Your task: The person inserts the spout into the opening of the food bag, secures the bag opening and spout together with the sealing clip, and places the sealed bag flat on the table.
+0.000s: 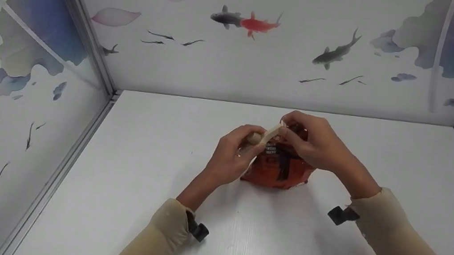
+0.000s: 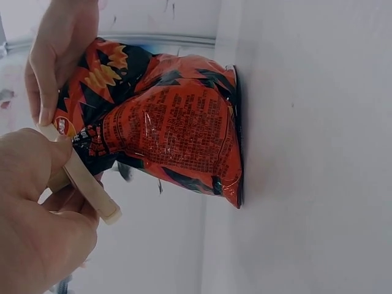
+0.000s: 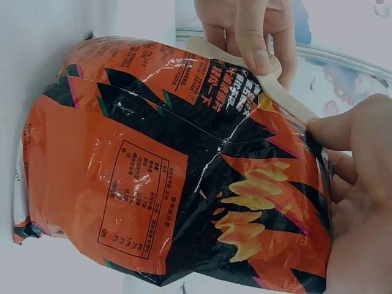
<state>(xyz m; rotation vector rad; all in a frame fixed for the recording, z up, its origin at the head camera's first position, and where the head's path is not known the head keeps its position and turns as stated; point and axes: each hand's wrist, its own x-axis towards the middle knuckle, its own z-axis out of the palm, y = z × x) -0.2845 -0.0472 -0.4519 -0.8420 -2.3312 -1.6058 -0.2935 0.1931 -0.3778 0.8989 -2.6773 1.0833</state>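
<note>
A red-orange and black bag of crisps (image 1: 279, 171), printed with wavy yellow chips, stands upright on the table. Across its bunched upper part lies a cream-coloured bag clip (image 1: 271, 135), also seen in the left wrist view as a flat bar (image 2: 92, 187). My left hand (image 1: 232, 153) pinches the clip between thumb and fingers, at the bag's left side. On the other side, my right hand (image 1: 317, 143) grips the bag's top, its thumb (image 3: 334, 128) at the clip's far end. The right fingertips are partly hidden behind the bag (image 3: 147, 184).
The white table (image 1: 237, 241) reaches back to a wall panel (image 1: 279, 77) painted with fish and petals. A similar panel (image 1: 13, 82) with a metal frame stands at the left. Small black devices (image 1: 199, 231) are strapped to both wrists over beige sleeves.
</note>
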